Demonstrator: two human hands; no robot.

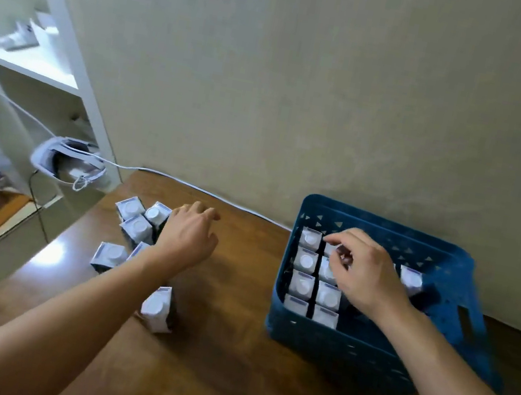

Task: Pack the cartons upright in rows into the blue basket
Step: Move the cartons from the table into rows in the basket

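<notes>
The blue basket (449,265) stands at the right of the wooden table (219,381). Several white-capped cartons (302,283) stand upright in it in two rows along its left side, and one more carton (411,279) stands further right. My right hand (361,270) hovers over the basket, fingers curled down onto the top of a carton in the second row. A cluster of loose cartons (139,224) stands at the table's left, and one carton (157,308) stands nearer me. My left hand (187,236) reaches over that cluster, fingers bent; what it holds is hidden.
The wall (307,83) rises right behind the basket. A white cable (217,195) runs along the table's back edge to a white headset (66,163) at the far left. A white shelf unit (48,72) stands to the left.
</notes>
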